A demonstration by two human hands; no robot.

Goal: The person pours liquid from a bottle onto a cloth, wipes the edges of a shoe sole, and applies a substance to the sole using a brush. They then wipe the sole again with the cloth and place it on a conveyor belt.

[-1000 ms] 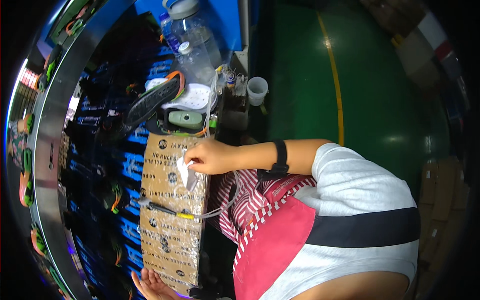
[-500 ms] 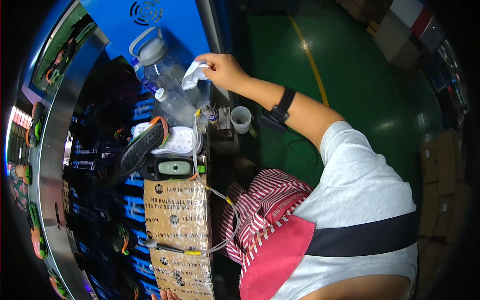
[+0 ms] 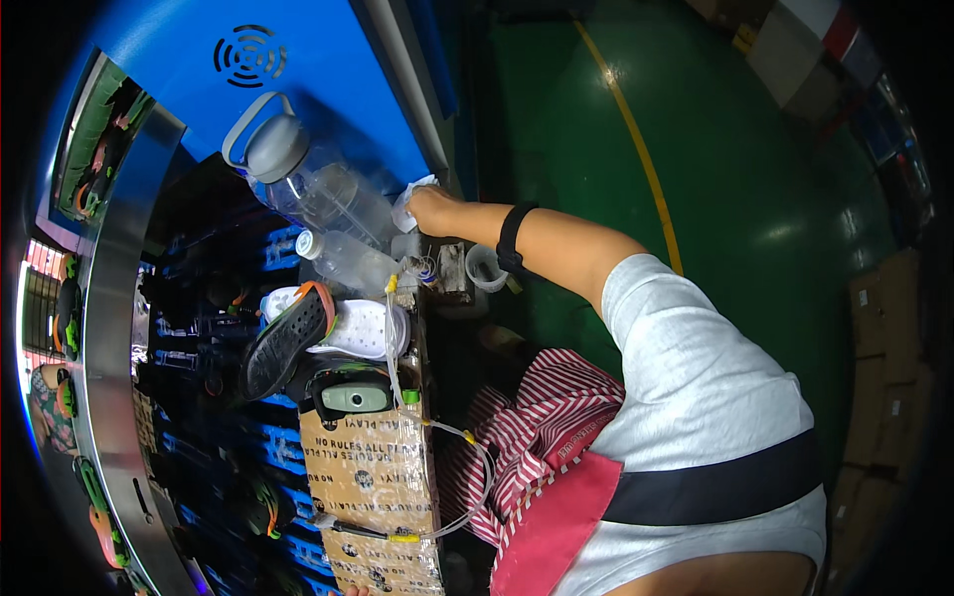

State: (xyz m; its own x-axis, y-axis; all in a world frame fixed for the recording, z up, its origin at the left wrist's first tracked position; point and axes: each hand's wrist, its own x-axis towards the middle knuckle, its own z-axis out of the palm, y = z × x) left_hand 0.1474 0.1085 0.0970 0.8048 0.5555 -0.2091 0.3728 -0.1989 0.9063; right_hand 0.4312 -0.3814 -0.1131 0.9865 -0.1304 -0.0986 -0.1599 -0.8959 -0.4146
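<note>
My right hand (image 3: 434,211) is closed on a crumpled white cloth (image 3: 409,202) at the far end of the bench, beside a large clear jug (image 3: 343,204) with a grey handled lid. Only the fingertips of my left hand (image 3: 350,591) show, at the lower edge by the taped cardboard (image 3: 373,467); its grip is hidden. Nearer than the jug lies a small clear bottle (image 3: 348,260) with a white cap. A black clog (image 3: 283,343) leans on a white clog (image 3: 370,330). A thin brush-like tool (image 3: 358,529) with a clear tube (image 3: 487,482) rests across the cardboard.
A grey-green oval device (image 3: 356,398) sits beside the clogs. A translucent cup (image 3: 486,268) stands off the bench's right edge. Left of the bench is a dark rack with blue parts (image 3: 283,452), then a metal rail (image 3: 107,328) with several shoe pieces. A blue panel (image 3: 318,60) rises behind.
My right hand has come down and slightly nearer with the white cloth, from above the bench to beside the jug. The whole view has shifted a little; fewer left fingertips show.
</note>
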